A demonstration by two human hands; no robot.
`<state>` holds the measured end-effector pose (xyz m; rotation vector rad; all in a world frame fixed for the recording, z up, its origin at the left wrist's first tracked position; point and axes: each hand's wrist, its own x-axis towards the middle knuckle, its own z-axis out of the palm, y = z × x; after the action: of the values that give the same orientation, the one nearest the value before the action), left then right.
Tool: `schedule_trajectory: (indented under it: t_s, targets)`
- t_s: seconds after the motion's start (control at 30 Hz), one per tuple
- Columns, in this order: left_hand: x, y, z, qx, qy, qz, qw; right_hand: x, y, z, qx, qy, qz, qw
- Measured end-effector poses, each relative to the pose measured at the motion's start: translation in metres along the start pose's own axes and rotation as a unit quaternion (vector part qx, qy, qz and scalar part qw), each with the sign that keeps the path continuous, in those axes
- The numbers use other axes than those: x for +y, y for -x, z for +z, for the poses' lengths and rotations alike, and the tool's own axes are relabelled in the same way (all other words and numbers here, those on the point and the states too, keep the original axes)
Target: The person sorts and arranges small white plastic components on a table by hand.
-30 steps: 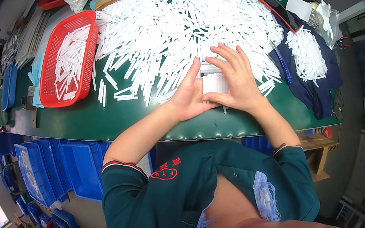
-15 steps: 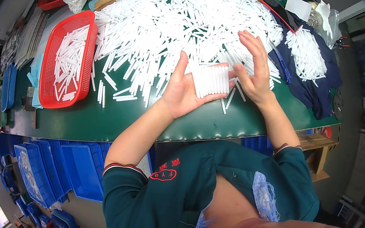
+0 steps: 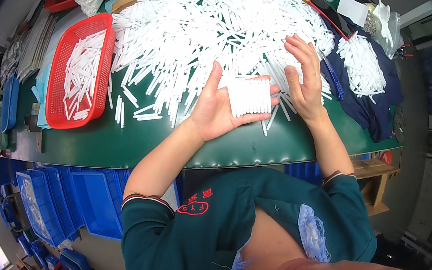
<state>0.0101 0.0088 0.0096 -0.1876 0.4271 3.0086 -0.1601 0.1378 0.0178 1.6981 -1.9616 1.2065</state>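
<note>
Left hand (image 3: 218, 114) palm up, grip cradling a squared-off bundle of white sticks (image 3: 249, 96) laid side by side across the fingers, thumb up behind it. Right hand (image 3: 304, 82) just right of the bundle, flat and open, fingers apart, holding nothing, palm facing the stick ends as if to tap them flush. One bundle gathered and roughly even; by the look of it, early days. Beyond the grip, a huge loose pile of white sticks (image 3: 213, 31) covering most of the green surface (image 3: 119, 142), a few strays right under the bundle. Far left of the grip, red basket (image 3: 62, 103) part filled with sticks. Right of the open hand, a smaller heap of sticks (image 3: 362, 64) on dark cloth (image 3: 386, 104). Bulk left unsorted.
</note>
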Motion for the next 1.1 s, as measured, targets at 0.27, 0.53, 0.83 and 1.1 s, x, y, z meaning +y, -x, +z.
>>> schedule_trajectory:
  t_s: [0.27,0.53,0.83,1.1]
  targets:
    - [-0.0011,0.0008,-0.0006,-0.006,-0.002,-0.004,1.000,0.0005,0.0001,0.0023,-0.010,0.000,0.004,1.000]
    - [-0.0025,-0.0004,-0.0008,-0.002,-0.022,-0.001,1.000,0.0018,0.0015,0.0033,-0.016,-0.010,0.012,1.000]
    - [-0.0009,-0.0014,0.0004,0.002,0.020,-0.009,1.000,0.0022,0.0018,0.0031,-0.019,-0.021,0.009,1.000]
    - [0.0017,-0.0010,0.0010,0.001,0.044,-0.009,0.999,0.0030,0.0015,0.0035,-0.025,-0.030,0.010,0.999]
